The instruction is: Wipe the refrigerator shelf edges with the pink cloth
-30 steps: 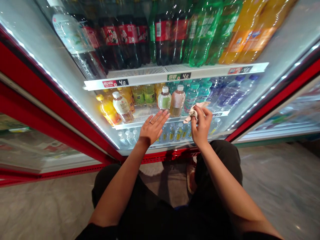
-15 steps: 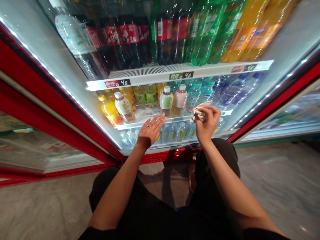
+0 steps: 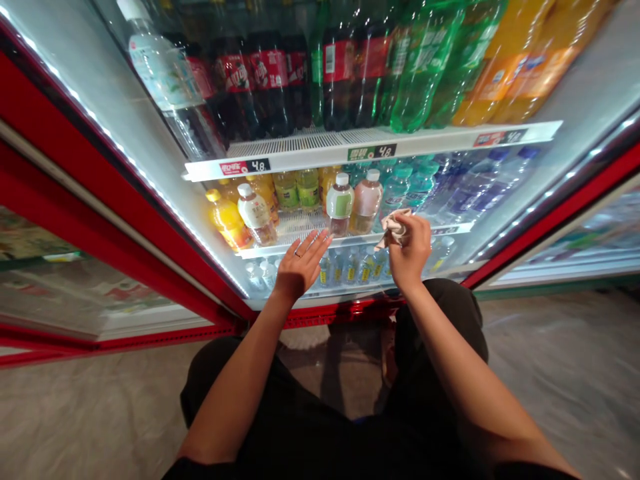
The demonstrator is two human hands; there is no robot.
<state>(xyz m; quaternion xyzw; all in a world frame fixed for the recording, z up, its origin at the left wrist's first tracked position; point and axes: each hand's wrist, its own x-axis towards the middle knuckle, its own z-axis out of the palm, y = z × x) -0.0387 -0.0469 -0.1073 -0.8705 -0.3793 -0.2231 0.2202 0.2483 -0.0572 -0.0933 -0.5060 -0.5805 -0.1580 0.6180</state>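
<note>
Cloth [image 3: 395,231] shifted left; tag [image 3: 371,153]: "4.8".

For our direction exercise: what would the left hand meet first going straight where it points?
Probably the white-capped green-labelled bottle, though depth is unclear; the shelf edge may come first.

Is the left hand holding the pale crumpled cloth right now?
No, the cloth is pinched in the right hand, while the left hand is spread open and grips nothing.

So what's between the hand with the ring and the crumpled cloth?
In the head view, a white shelf edge shows between the left hand and the cloth, with two white-capped bottles above and small bottles below.
</note>
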